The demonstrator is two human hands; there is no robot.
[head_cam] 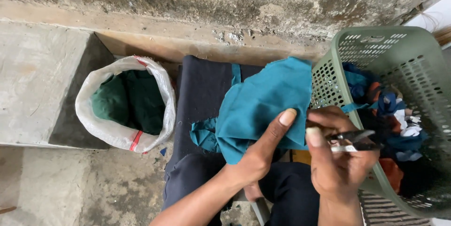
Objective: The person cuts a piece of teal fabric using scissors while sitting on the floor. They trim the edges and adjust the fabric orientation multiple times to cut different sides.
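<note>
Left hand (263, 153): closed on the teal cloth, thumb pressed against its lower right edge.
Right hand (336, 158): gripping small dark scissors (354, 140), blades pointing right, just beside the cloth's edge.
Teal cloth (263, 101): held up over the lap, in front of a dark cushion (202, 90).
Green basket (399, 52): at right, perforated plastic, tilted, holding mixed fabric scraps (394, 113).
White sack (124, 101): at left on the floor, open, dark green cloth inside.

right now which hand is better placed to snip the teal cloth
Right, probably. The right hand holds the scissors with the blades beside the edge of the teal cloth, while the left hand grips the cloth and steadies it.
</note>
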